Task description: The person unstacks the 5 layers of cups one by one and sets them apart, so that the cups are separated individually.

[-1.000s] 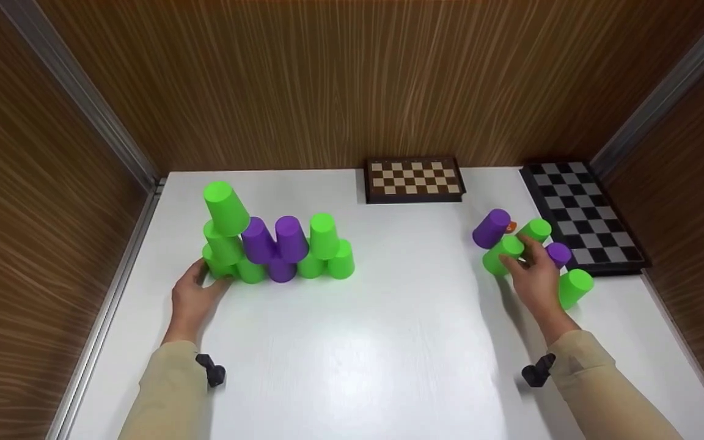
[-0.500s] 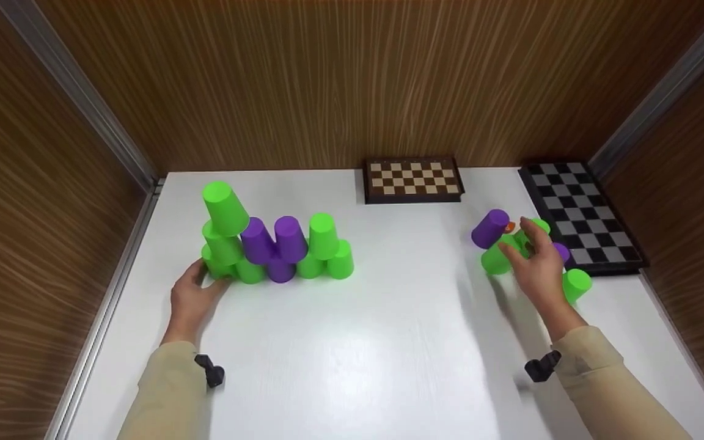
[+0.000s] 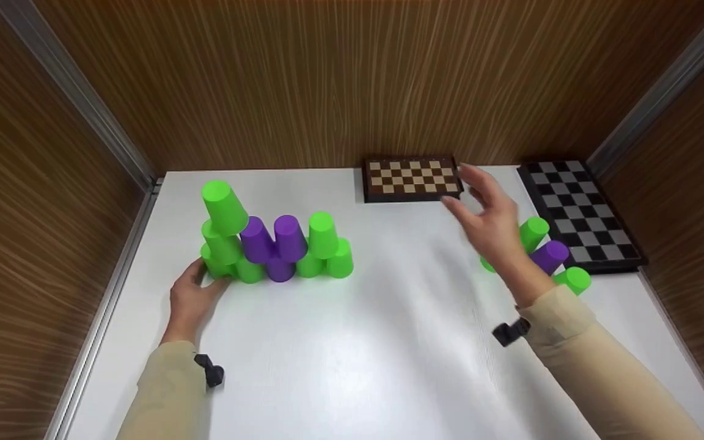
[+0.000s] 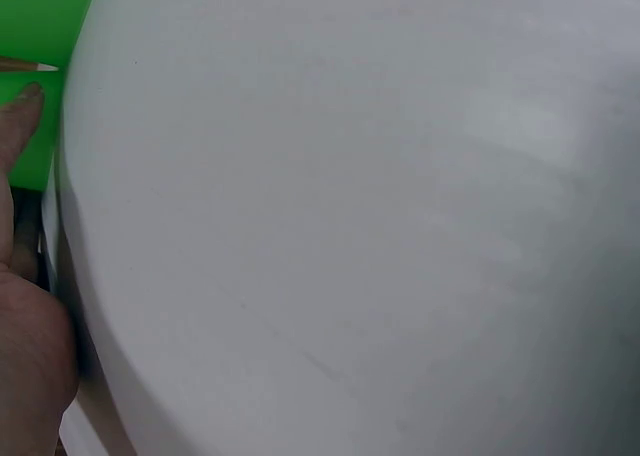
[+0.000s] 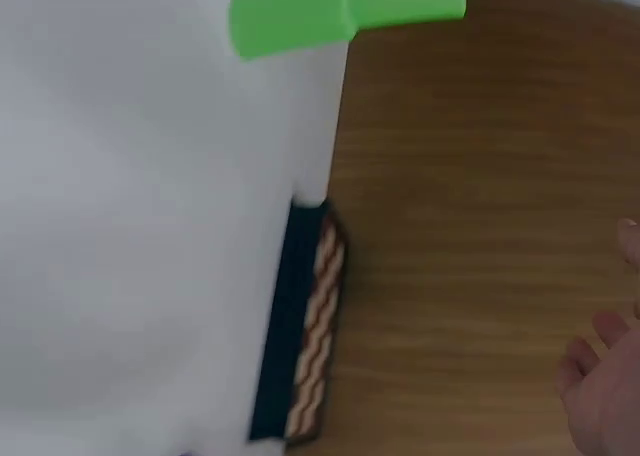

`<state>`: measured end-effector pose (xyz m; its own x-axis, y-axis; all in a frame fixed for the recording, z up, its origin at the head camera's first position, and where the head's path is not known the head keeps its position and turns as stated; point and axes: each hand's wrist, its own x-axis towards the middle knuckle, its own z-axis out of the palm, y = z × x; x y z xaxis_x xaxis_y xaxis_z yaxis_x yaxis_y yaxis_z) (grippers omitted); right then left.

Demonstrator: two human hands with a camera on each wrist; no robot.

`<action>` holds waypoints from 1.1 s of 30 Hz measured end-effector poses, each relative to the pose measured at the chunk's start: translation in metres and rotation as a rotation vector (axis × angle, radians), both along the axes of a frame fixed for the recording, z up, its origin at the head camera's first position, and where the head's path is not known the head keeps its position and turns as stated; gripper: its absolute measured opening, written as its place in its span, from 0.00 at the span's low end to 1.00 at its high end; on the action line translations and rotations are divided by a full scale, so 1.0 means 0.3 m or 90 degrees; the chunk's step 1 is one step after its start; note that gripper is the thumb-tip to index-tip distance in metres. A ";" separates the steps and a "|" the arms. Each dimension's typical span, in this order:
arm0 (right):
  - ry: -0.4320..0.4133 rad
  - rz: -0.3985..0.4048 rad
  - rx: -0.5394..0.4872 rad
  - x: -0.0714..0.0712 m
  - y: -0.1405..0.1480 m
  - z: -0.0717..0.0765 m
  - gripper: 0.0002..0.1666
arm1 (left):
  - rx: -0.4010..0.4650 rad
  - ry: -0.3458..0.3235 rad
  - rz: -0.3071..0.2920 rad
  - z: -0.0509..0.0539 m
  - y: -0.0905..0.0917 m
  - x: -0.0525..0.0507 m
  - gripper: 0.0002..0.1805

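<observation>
Green and purple plastic cups, upside down, form a stack at the left, topped by a green cup [image 3: 225, 206]. My left hand [image 3: 190, 300] holds the leftmost bottom green cup [image 3: 214, 263], thumb at its front; in the left wrist view a fingertip lies on that green cup [image 4: 35, 141]. My right hand [image 3: 492, 226] is in the air at the right, thumb and fingers spread with nothing between them. Behind and beside its forearm stand a green cup [image 3: 534, 233], a purple cup [image 3: 549, 256] and another green cup [image 3: 574, 279]. A further green cup is mostly hidden.
A brown chessboard box [image 3: 413, 179] lies at the back edge of the white table [image 3: 388, 354]. A black and grey chessboard [image 3: 584, 214] lies at the right. Wood-grain panels [image 3: 266, 85] surround the table.
My right hand has left the loose cups at the right and moved up and leftward. It now covers where a purple cup stood. My left hand and the stack have stayed put.
</observation>
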<state>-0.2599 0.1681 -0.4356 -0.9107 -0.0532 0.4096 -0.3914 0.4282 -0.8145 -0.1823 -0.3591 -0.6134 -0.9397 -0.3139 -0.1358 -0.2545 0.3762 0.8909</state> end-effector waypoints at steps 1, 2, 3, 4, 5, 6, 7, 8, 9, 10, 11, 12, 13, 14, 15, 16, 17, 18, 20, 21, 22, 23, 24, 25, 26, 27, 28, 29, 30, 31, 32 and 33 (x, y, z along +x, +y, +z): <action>0.007 0.018 0.006 -0.002 -0.037 0.016 0.34 | 0.001 -0.001 0.000 0.000 0.001 0.000 0.45; 0.014 0.037 0.012 -0.005 -0.075 0.031 0.34 | 0.001 -0.003 0.000 -0.001 0.001 0.000 0.45; 0.021 0.053 0.025 -0.007 -0.113 0.044 0.34 | 0.000 -0.003 0.000 -0.002 0.001 0.000 0.45; 0.026 0.069 0.035 -0.009 -0.153 0.056 0.34 | 0.001 -0.003 -0.001 -0.002 0.001 0.000 0.45; 0.033 0.086 0.041 -0.010 -0.194 0.066 0.34 | 0.000 -0.003 -0.001 -0.004 0.000 0.000 0.45; 0.041 0.102 0.048 -0.012 -0.235 0.074 0.34 | -0.001 -0.003 -0.001 -0.005 -0.001 0.000 0.45; 0.047 0.120 0.050 -0.013 -0.277 0.082 0.34 | -0.004 -0.003 -0.002 -0.006 -0.002 -0.001 0.45; 0.051 0.134 0.055 -0.012 -0.320 0.087 0.34 | -0.005 -0.004 -0.002 -0.007 -0.002 0.000 0.45; 0.056 0.149 0.057 -0.012 -0.363 0.093 0.35 | -0.007 -0.004 -0.002 -0.009 -0.002 0.000 0.45; 0.058 0.165 0.052 -0.012 -0.407 0.097 0.35 | -0.008 -0.006 -0.004 -0.010 -0.003 0.000 0.45; 0.058 0.182 0.048 -0.011 -0.450 0.100 0.35 | -0.011 -0.009 -0.003 -0.011 -0.003 0.001 0.46; 0.054 0.196 0.047 -0.008 -0.493 0.103 0.35 | -0.012 -0.012 -0.001 -0.011 -0.003 0.003 0.46; 0.050 0.212 0.044 -0.006 -0.535 0.105 0.36 | -0.013 -0.016 0.002 -0.011 -0.002 0.004 0.47; 0.045 0.226 0.040 -0.004 -0.577 0.106 0.36 | -0.012 -0.021 0.004 -0.010 -0.002 0.006 0.48; 0.038 0.239 0.037 -0.001 -0.616 0.106 0.36 | -0.011 -0.025 0.007 -0.009 -0.001 0.007 0.48; 0.028 0.249 0.031 0.002 -0.654 0.104 0.36 | -0.010 -0.030 0.009 -0.007 -0.001 0.009 0.49; 0.018 0.259 0.029 0.006 -0.689 0.101 0.36 | -0.010 -0.034 0.011 -0.005 0.000 0.010 0.49; 0.008 0.266 0.028 0.009 -0.721 0.098 0.36 | -0.012 -0.034 0.010 -0.004 0.000 0.011 0.49; -0.008 0.277 0.025 0.016 -0.780 0.091 0.35 | -0.016 -0.034 0.006 0.000 0.001 0.011 0.49; -0.013 0.280 0.024 0.018 -0.806 0.086 0.35 | -0.019 -0.033 0.005 0.002 0.003 0.011 0.49; -0.017 0.284 0.022 0.021 -0.830 0.081 0.35 | -0.021 -0.032 0.003 0.004 0.003 0.010 0.48; -0.017 0.286 0.024 0.023 -0.853 0.077 0.35 | -0.022 -0.029 0.001 0.005 0.005 0.009 0.48; -0.019 0.287 0.024 0.025 -0.875 0.073 0.35 | -0.022 -0.028 -0.001 0.006 0.006 0.009 0.49; -0.018 0.288 0.027 0.026 -0.895 0.069 0.35 | -0.019 -0.028 -0.001 0.007 0.007 0.008 0.49; -0.016 0.288 0.032 0.028 -0.915 0.065 0.35 | -0.018 -0.028 -0.001 0.007 0.008 0.007 0.49; -0.014 0.287 0.039 0.029 -0.933 0.061 0.36 | -0.019 -0.029 0.000 0.007 0.009 0.007 0.49; -0.013 0.286 0.046 0.031 -0.950 0.058 0.36 | -0.019 -0.028 0.001 0.006 0.010 0.007 0.49; -0.013 0.283 0.055 0.032 -0.965 0.055 0.37 | -0.020 -0.027 0.002 0.005 0.010 0.006 0.49; -0.012 0.281 0.061 0.032 -0.980 0.052 0.37 | -0.020 -0.027 0.002 0.004 0.010 0.006 0.49; -0.012 0.279 0.065 0.031 -0.993 0.049 0.37 | -0.022 -0.027 0.003 0.003 0.010 0.005 0.48; -0.014 0.277 0.066 0.031 -1.004 0.047 0.37 | -0.025 -0.029 0.003 0.003 0.010 0.005 0.48; -0.019 0.275 0.066 0.029 -1.015 0.045 0.37 | -0.024 -0.030 0.003 0.003 0.011 0.004 0.48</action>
<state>-0.2512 -0.1364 -0.4221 -0.8075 -0.4704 0.3559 -0.5291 0.3108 -0.7896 -0.1810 -0.3557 -0.6127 -0.9309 -0.3249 -0.1671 -0.2975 0.4084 0.8630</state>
